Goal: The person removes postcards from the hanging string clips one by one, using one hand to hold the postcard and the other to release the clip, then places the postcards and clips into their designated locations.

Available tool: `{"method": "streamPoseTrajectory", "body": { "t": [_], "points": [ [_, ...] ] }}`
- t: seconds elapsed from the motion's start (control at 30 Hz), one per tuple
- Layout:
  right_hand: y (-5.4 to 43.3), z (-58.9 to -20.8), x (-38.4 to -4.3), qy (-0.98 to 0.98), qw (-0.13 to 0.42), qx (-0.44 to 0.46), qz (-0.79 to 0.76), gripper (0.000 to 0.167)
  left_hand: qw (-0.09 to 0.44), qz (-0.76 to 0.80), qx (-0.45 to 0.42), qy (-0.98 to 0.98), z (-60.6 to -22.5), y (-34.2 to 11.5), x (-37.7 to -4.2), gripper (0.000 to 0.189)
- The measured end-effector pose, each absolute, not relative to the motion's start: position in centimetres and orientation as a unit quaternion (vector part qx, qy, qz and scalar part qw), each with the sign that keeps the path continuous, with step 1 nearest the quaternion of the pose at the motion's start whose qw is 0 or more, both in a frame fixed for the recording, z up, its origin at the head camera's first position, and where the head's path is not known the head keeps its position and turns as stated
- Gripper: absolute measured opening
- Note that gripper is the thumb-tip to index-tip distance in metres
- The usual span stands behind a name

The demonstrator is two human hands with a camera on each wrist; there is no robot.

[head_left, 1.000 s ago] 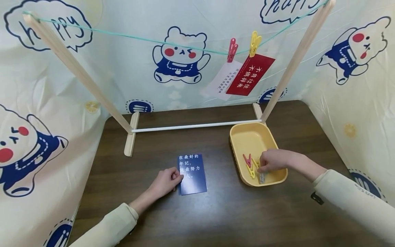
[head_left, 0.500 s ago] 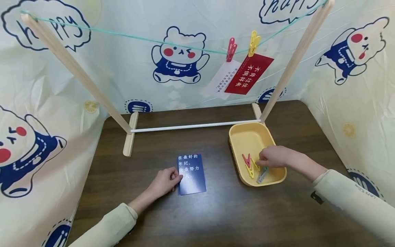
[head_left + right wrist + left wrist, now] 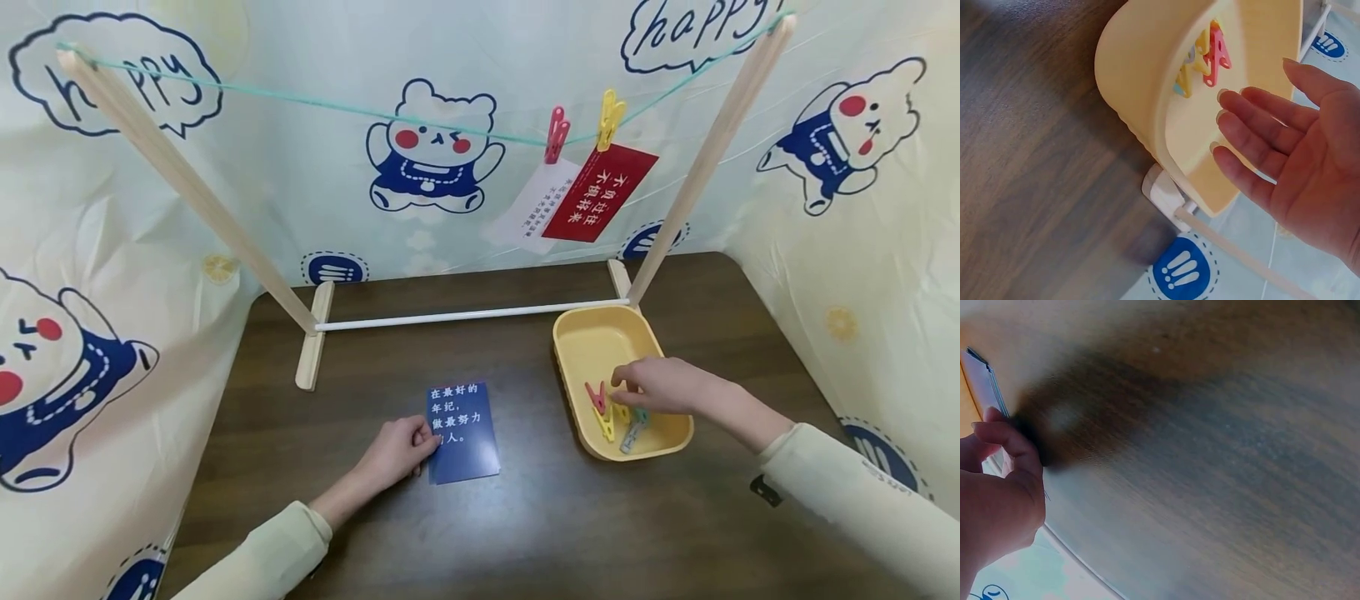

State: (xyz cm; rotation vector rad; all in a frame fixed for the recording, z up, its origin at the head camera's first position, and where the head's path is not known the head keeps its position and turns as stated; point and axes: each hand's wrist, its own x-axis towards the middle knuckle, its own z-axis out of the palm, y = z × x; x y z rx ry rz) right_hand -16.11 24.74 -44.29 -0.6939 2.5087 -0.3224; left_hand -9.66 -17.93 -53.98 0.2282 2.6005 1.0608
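Observation:
My left hand (image 3: pixel 395 450) pinches the left edge of a blue card (image 3: pixel 467 454) with white writing, lying on the table. In the left wrist view, the card edges (image 3: pixel 996 387) look layered beside the thumb and fingers. My right hand (image 3: pixel 663 385) hovers over a yellow plastic tray (image 3: pixel 600 333). Seen from the right wrist, its fingers (image 3: pixel 1254 137) are spread and relaxed with nothing between them. Below them lie a pink clothespin (image 3: pixel 1216 55), yellow clothespins (image 3: pixel 605 425) and a grey-teal clothespin (image 3: pixel 634 432), some partly hidden by the hand.
A wooden frame (image 3: pixel 191 187) with a white crossbar (image 3: pixel 465 316) stands behind, a teal string (image 3: pixel 300 98) strung across it. A pink clothespin (image 3: pixel 557 135) and yellow clothespin (image 3: pixel 611 121) hold a white card (image 3: pixel 536 204) and a red card (image 3: pixel 600 193) there.
My right hand has moved slightly left in the tray and its fingers have loosened. The grey-teal clothespin there now lies slanted and more exposed. My left hand stays at the blue card.

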Motion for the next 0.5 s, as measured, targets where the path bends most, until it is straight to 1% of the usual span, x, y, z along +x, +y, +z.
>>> {"method": "streamPoseTrajectory", "body": {
  "t": [0.07, 0.23, 0.5],
  "points": [
    [24.8, -43.9, -16.0, 0.925, 0.247, -0.261, -0.121, 0.028, 0.165, 0.371, 0.075, 0.911, -53.8, -17.8, -9.7, 0.025],
    [24.7, -42.9, -15.8, 0.924, 0.212, -0.290, -0.129, 0.019, 0.169, 0.379, 0.076, 0.907, -53.4, -17.6, -9.7, 0.025],
    [24.4, -39.8, -16.3, 0.929, 0.162, -0.309, -0.123, 0.019, 0.154, 0.385, 0.087, 0.906, -51.6, -17.2, -10.6, 0.021]
  ]
}}
